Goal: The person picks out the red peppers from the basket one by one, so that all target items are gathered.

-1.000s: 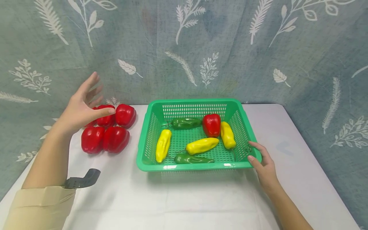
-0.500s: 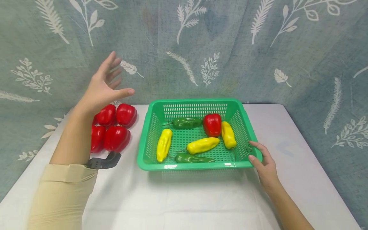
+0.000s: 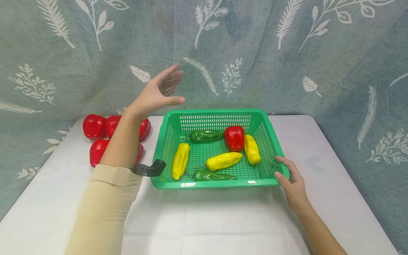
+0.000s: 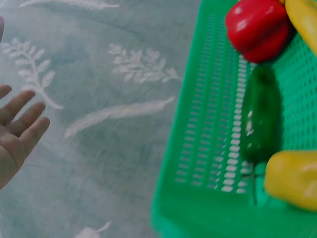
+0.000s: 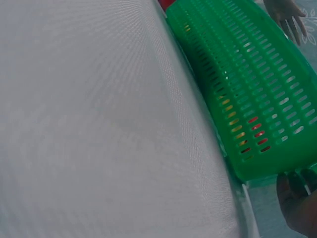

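Note:
My left hand point(image 3: 159, 88), empty with fingers spread, hovers above the back left corner of a green plastic basket point(image 3: 216, 185). In the left wrist view its fingers point(image 4: 22, 116) are apart from the basket. My right hand point(image 3: 293, 184) grips the basket's front right corner, thumb and fingers at the rim; the right wrist view shows this hand point(image 5: 299, 210) only partly. Inside the basket lie a red bell pepper point(image 3: 234, 139), two long green peppers point(image 3: 206, 136) and three yellow peppers point(image 3: 224, 161). Several more red bell peppers point(image 3: 94, 126) sit left of the basket, partly hidden by my left forearm.
A white cloth covers the table point(image 3: 204, 223). Behind it hangs a grey-green curtain point(image 3: 255, 71) with white leaf prints, close to the basket's back edge. A dark strap point(image 3: 149, 168) is on my left wrist.
My left hand has moved rightward from over the loose red bell peppers to the basket's back left corner, rising then dipping slightly. My right hand and the basket stay put.

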A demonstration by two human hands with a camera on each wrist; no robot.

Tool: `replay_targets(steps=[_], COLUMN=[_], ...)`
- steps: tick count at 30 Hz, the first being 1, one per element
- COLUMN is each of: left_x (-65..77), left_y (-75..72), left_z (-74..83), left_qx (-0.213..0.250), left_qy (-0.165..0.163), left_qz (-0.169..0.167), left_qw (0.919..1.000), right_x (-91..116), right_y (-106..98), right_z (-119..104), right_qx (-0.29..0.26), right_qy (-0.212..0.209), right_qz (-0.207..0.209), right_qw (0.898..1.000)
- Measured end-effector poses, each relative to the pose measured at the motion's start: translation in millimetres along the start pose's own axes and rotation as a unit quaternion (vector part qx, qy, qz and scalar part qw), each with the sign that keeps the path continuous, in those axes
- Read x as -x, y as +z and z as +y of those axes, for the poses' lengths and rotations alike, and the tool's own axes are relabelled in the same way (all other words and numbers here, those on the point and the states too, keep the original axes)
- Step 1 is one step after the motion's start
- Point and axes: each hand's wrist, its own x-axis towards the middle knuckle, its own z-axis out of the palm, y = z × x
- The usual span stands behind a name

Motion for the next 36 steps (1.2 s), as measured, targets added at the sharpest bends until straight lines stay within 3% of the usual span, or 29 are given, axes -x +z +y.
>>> replay_targets(steps=[6, 11, 14, 18, 21, 27, 36], left_x=[-19.5, -35.4, -44.4, -55.7, -62.6, -72.9, -82.9], left_y=[18.1, 40.1, 57.6, 82.1, 98.7, 128.7, 161.7], left_z=[-18.9, -38.8, -49.9, -59.9, -63.6, -69.3, -88.9], left_qx=[0.048, 0.137, 0.160, 0.156, 0.152, 0.123, 0.045], left_qy=[0.015, 0.023, 0.014, -0.008, -0.020, -0.021, -0.033], left_qz=[-0.040, -0.070, -0.092, -0.117, -0.118, -0.122, -0.186], left_qw=[0.9979, 0.9878, 0.9828, 0.9807, 0.9812, 0.9846, 0.9810], right_x=[0, 0, 0, 0, 0, 0, 0], right_y=[0, 1, 1, 1, 1, 1, 1], right_z=[-1, -1, -1, 0, 0, 0, 2], right_qx=[0.005, 0.005, 0.000, -0.007, -0.006, 0.000, 0.000], right_qy=[0.004, 0.009, 0.005, 0.001, 0.007, 0.006, -0.005], right_qz=[-0.001, -0.001, -0.001, 0.001, 0.002, 0.002, 0.017], right_qw=[1.000, 1.000, 1.000, 1.000, 1.000, 1.000, 1.000])
